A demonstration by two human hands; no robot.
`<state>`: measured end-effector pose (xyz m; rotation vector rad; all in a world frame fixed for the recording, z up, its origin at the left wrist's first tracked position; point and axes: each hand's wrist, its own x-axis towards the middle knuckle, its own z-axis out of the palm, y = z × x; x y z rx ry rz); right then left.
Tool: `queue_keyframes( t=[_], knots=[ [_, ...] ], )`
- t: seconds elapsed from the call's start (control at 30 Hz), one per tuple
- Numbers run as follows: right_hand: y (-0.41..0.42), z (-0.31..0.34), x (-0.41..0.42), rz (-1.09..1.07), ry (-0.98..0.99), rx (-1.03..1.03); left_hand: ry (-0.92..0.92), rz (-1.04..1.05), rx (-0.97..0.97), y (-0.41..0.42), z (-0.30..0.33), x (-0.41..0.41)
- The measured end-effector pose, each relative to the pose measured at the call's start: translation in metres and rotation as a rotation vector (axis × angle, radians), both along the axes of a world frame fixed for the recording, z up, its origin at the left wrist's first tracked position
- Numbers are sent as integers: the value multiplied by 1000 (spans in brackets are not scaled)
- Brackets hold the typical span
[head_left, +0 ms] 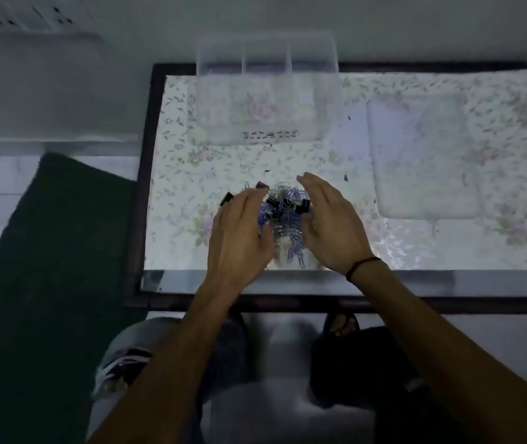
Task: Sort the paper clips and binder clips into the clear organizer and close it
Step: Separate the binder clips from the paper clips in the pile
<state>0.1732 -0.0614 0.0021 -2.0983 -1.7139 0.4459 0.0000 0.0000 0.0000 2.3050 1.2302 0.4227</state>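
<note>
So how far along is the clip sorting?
Barely begun. The clear organizer stands open and its compartments look empty. The left hand and right hand cup the mixed pile of clips on the table. Left: all the sorting, then closing it.

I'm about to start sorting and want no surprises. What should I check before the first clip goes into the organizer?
1. Clear organizer open, dividers showing: ok.
2. Its compartments free of clips: cannot tell, too blurred.
3. Pile of clips gathered between left hand and right hand: ok.
4. Binder clips already apart from paper clips: not ok, still mixed.
5. Either hand gripping a clip: cannot tell.
6. Lid lying within sight on the right: ok.
</note>
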Motion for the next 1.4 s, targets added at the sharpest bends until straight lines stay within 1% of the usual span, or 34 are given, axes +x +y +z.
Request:
queue_keyframes(
  t=[0.13,0.2,0.27,0.4,0.5,0.6,0.73,0.8,0.93,1.0,1.13,1.27,1.4],
  knots=[
    [3,-18,4,-51,-27,62,22,-79,87,9,-17,-2],
    [3,-22,1,-79,-32,77,17,-108,133,16,-10,0],
    [0,-17,-5,-78,-33,68,-17,-79,160,16,0,-6],
    [-8,1,-9,-19,-56,-65,-16,-42,114,13,15,-17],
    [1,14,2,-28,-71,-169,77,-25,79,33,24,-10],
    [18,25,14,-66,-85,-200,132,-43,103,51,28,7],
    [35,23,25,-23,-103,-318,223,-27,43,68,8,22],
    [42,19,29,-19,-105,-341,269,-54,18,72,-3,29],
    [49,8,22,13,-124,-338,308,-89,15,77,-15,40],
    [51,2,15,62,-157,-325,335,-135,21,78,-21,42],
    [52,-6,6,135,-239,-324,435,-209,70,71,-30,43],
    [53,-10,3,139,-305,-294,412,-182,109,75,-35,42],
    [51,-7,7,131,-265,-295,414,-167,87,78,-32,41]
  ],
)
